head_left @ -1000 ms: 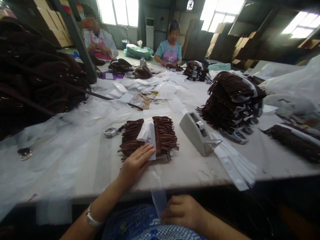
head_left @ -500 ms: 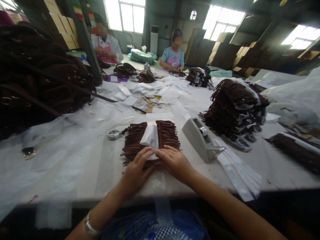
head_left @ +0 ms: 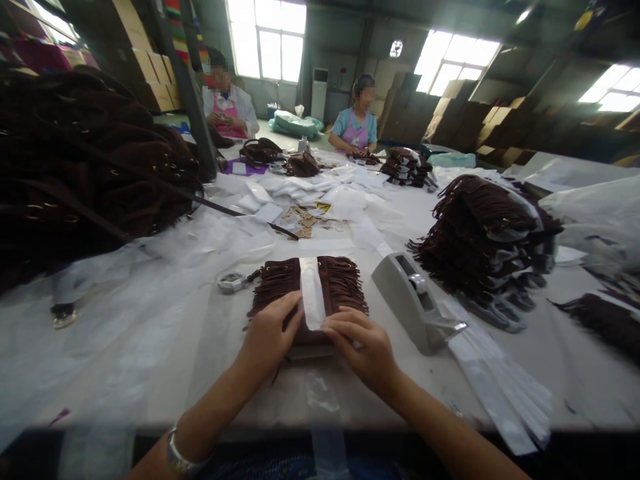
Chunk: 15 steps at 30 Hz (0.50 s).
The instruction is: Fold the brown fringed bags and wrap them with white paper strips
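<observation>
A brown fringed bag (head_left: 340, 280) lies flat on the table in front of me. A white paper strip (head_left: 312, 293) runs down its middle from the top edge. My left hand (head_left: 273, 328) rests on the left fringe, its fingers stretched out beside the strip and the thumb apart. At the strip's lower right corner, the thumb and fingers of my right hand (head_left: 364, 345) come together in a pinch. A grey chain or strap end (head_left: 231, 283) sticks out at the bag's left side.
Right of the bag stands a grey tape dispenser (head_left: 417, 303), with white paper strips (head_left: 500, 373) beside it. Behind are stacked fringed bags (head_left: 487, 247). Brown bags (head_left: 90, 160) pile up at left. Clear plastic sleeves (head_left: 125, 320) cover the left table. Two people (head_left: 355, 123) work across the table.
The strip's folded-up end now lies flat down the bag's front. My left hand has shifted up along its edge, and my right hand has moved right and down to its lower corner.
</observation>
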{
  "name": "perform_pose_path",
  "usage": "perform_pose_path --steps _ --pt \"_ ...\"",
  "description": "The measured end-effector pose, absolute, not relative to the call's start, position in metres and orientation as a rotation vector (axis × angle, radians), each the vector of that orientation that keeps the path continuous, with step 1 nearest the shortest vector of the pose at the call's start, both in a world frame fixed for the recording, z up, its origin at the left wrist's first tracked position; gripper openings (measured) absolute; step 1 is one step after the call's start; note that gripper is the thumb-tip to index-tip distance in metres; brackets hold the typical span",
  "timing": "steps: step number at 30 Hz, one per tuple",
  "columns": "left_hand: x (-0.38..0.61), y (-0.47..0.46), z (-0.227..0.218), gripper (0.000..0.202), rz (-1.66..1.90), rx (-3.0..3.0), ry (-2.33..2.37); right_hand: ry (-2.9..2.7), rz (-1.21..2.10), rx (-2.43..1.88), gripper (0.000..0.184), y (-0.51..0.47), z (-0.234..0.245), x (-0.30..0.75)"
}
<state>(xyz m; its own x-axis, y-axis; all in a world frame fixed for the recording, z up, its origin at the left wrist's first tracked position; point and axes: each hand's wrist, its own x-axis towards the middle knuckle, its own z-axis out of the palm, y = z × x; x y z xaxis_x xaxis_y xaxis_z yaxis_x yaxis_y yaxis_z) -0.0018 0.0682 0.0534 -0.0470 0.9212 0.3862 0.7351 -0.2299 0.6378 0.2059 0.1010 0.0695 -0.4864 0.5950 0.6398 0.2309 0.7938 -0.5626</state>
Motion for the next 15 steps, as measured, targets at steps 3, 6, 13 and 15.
perform_pose_path --steps 3,6,13,15 --pt "0.003 0.065 0.054 0.029 1.030 2.115 1.772 -2.049 0.479 -0.567 0.013 0.104 0.076 0.208" --pt "0.003 0.062 0.055 0.029 0.937 2.252 1.753 -2.182 0.351 -0.457 0.013 0.104 0.075 0.208" --pt "-0.005 0.062 0.053 0.022 1.046 2.239 1.776 -2.278 0.186 -0.468 0.012 0.092 0.057 0.198" --pt "-0.002 0.062 0.058 0.023 1.145 2.262 1.817 -2.260 0.164 -0.471 0.012 0.090 0.056 0.197"
